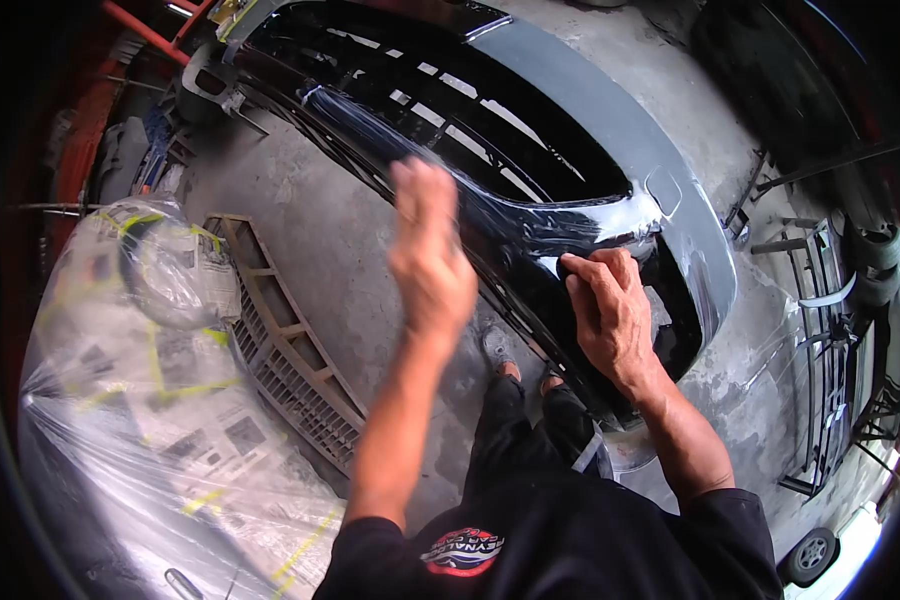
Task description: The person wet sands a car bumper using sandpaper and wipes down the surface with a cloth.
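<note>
A large car bumper, black with grey areas (570, 75), stretches across the upper middle. Its glossy black part is covered in places by wrinkled clear film (380, 125). My right hand (615, 310) touches the bumper near its right-hand opening, with thumb and fingers drawn together at the film; whatever they pinch is too small to make out. My left hand (432, 250) is raised over the bumper's near edge, fingers extended and slightly blurred, holding nothing visible.
At left stands a car body masked with paper and plastic (160, 400). A slatted grille (290, 330) leans beside it. Metal racks (820, 350) stand at the right, above a wheel (812, 555). Red framing (145, 30) is at upper left.
</note>
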Demonstrator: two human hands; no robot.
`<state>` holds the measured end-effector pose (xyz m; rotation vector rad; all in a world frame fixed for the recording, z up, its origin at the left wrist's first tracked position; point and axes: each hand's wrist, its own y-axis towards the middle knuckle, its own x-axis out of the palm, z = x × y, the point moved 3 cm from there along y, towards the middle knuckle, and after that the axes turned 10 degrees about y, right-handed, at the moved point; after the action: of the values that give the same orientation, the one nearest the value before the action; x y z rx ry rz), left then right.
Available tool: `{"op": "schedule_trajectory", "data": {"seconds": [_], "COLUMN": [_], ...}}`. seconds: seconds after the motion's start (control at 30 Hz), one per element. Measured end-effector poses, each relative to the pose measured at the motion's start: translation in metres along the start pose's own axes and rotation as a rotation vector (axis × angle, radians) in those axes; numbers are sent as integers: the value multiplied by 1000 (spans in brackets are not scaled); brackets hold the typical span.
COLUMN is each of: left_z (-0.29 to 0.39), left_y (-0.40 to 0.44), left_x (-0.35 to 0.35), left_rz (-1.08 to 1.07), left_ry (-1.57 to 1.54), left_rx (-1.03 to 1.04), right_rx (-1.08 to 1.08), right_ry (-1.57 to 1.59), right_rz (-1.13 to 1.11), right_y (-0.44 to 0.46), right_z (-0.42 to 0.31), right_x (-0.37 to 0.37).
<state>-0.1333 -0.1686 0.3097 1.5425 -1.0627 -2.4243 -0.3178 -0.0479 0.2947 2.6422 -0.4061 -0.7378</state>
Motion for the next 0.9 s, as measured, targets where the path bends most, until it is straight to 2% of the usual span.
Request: {"op": "schedule_trajectory", "data": {"seconds": [0.1, 0.13, 0.2, 0.23, 0.3, 0.37, 0.4, 0.47, 0.5, 0.53, 0.6, 0.67, 0.73, 0.77, 0.8, 0.83, 0.9], "left_z": [-25, -59, -129, -138, -110, -28, 10, 14, -8, -41, -107, -134, -81, -2, 21, 21, -5], "left_y": [8, 42, 118, 136, 107, 37, 3, -35, -16, 17, 94, 132, 88, 17, -23, -44, -18], "left_x": [-3, 6, 14, 14, 17, 4, -6, -2, -3, 0, 7, 14, 7, -5, -7, -5, -5], "left_rz": [-53, 24, -17, -57, -4, 15, -45, -108, -76, -59, -40, -87, 34, 46, -44, -120, -112], "left_ry": [-55, -80, -24, 28, -1, -70, -8, -125, -126, -105, -38, 78, -19, -97, -203, -166, -108], "left_rx": [111, 57, -57, -133, -111, -49, 38, 210, 262, 147, 71, -2, -81, 28, 168, 253, 352], "right_rx": [9, 2, 10, 19, 35, 16, 15, 40, 38, 38, 20, 5, 1, -5, -2, 10, 9], "right_ry": [-2, -2, 0, 0, 29, 16, 14, 16, 16, 13, 12, 1, 24, 23, 17, 26, 26], "right_rz": [-17, -13, -13, -11, -13, -4, -6, -30, -31, -30, -17, -2, -4, 6, 5, 8, -7], "right_y": [-1, 0, -1, -1, -2, 2, 0, -1, -1, -2, -1, -1, 2, 2, 0, 0, -2], "right_z": [2, 4, 4, 4, 2, 3, 3, 3, 3, 5, 7, 4, 3, 2, 3, 4, 4], "right_x": [-1, 0, 1, 0, -2, -2, -1, -1, 0, 0, 1, 0, 1, -1, -1, -1, 0]}}
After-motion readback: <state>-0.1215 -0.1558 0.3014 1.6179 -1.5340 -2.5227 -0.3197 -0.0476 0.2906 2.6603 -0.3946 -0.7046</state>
